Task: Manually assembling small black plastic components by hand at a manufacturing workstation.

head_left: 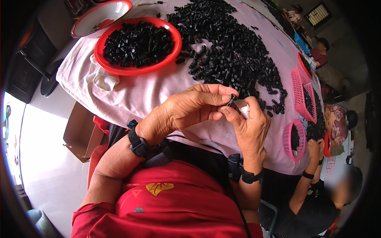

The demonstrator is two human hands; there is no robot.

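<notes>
Beneath the grip stretches a table draped in rumpled pale pink (151, 88). Well to the grip's left I see a smooth, pale floor (47, 142), washed out by strong white light (12, 131) at the far edge. Dark furniture (41, 53) stands beyond it, murky. Far right past the grip, it's dimmer, around a dark-framed, barred panel (318, 15), possibly a window.

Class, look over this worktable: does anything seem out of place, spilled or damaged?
Nothing looks plainly damaged. The black heap might seem spilled, lying loose on the pink cloth, unlike the pieces in the red basin.
</notes>
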